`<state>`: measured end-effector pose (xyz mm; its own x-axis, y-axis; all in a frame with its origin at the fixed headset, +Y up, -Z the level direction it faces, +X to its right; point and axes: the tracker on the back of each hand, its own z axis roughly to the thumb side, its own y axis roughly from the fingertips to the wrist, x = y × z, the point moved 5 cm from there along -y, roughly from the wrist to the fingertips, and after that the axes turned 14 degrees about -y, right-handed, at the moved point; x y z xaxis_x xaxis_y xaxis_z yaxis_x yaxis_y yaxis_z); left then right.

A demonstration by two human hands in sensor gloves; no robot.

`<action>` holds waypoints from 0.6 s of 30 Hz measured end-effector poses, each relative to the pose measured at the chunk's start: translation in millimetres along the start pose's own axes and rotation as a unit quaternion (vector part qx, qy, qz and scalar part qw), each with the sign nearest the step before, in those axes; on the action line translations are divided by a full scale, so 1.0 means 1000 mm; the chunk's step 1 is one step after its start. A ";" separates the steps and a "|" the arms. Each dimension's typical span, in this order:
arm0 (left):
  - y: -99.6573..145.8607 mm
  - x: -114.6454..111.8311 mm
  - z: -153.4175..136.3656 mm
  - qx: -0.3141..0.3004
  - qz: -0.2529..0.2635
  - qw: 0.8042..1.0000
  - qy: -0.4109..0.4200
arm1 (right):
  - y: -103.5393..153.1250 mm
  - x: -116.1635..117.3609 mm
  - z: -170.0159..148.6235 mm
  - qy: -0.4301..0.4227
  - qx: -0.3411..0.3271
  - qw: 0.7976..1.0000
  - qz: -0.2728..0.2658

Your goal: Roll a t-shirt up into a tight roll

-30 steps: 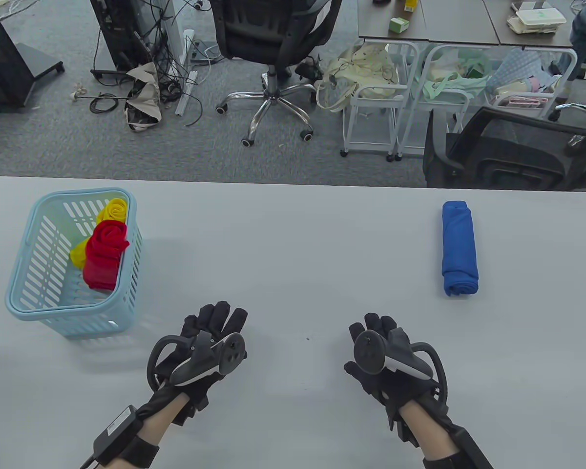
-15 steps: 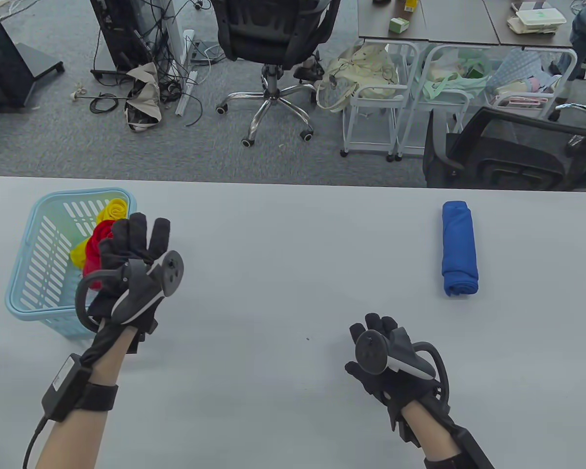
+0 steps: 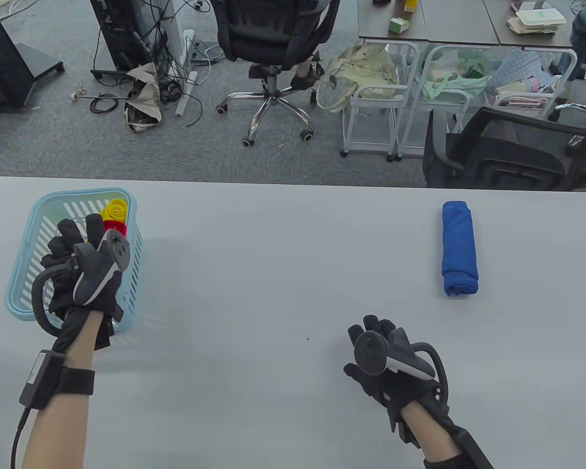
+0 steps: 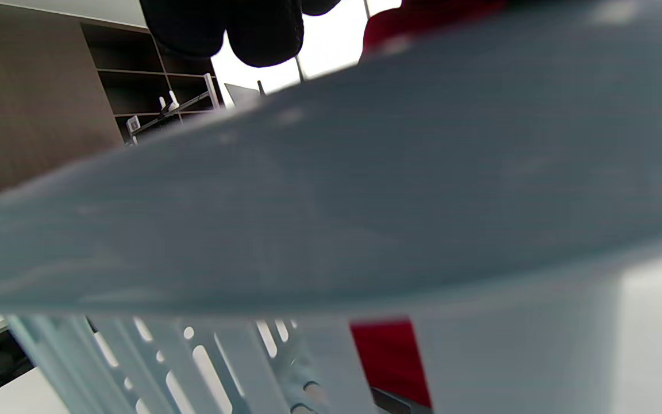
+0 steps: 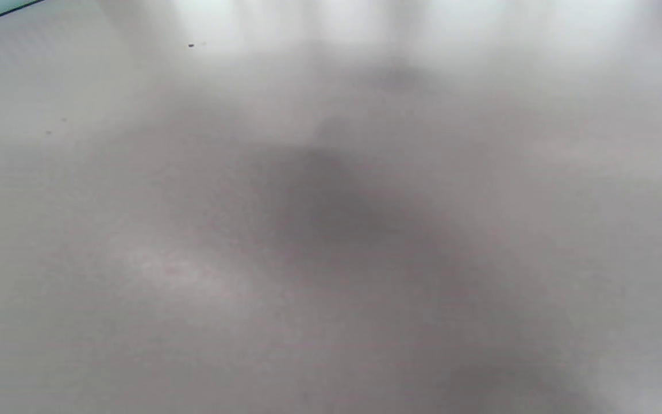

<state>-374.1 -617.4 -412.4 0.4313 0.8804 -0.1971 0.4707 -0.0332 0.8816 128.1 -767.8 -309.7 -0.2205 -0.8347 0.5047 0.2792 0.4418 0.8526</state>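
Left hand over the light-blue basket at table left; fingers spread above red roll and yellow roll, grip not visible, can't tell if holding. Right hand rests on table near front edge, fingers loosely curled, holding nothing. Blue t-shirt roll lies far right, well apart from both hands.

A blue t-shirt lay rolled into a tight cylinder on the right part of the grey table, its long axis running away from the table's near edge. Its nearer end was bunched and slightly wider than its far end.
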 end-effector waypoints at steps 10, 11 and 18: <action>-0.014 -0.006 -0.002 0.003 -0.013 0.999 0.043 | 0.000 0.002 0.001 0.004 0.002 1.000 0.004; -0.015 -0.004 -0.001 0.003 -0.010 0.999 0.039 | 0.000 0.002 0.001 0.004 0.002 1.000 0.004; -0.008 0.010 -0.006 0.017 0.051 0.998 0.035 | -0.001 0.002 0.001 0.008 0.004 1.000 0.006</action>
<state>-378.2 -605.7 -418.6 0.4234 0.9028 -0.0751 0.4539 -0.1397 0.8800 126.1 -769.5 -308.8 -0.2020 -0.8341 0.5133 0.2752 0.4546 0.8471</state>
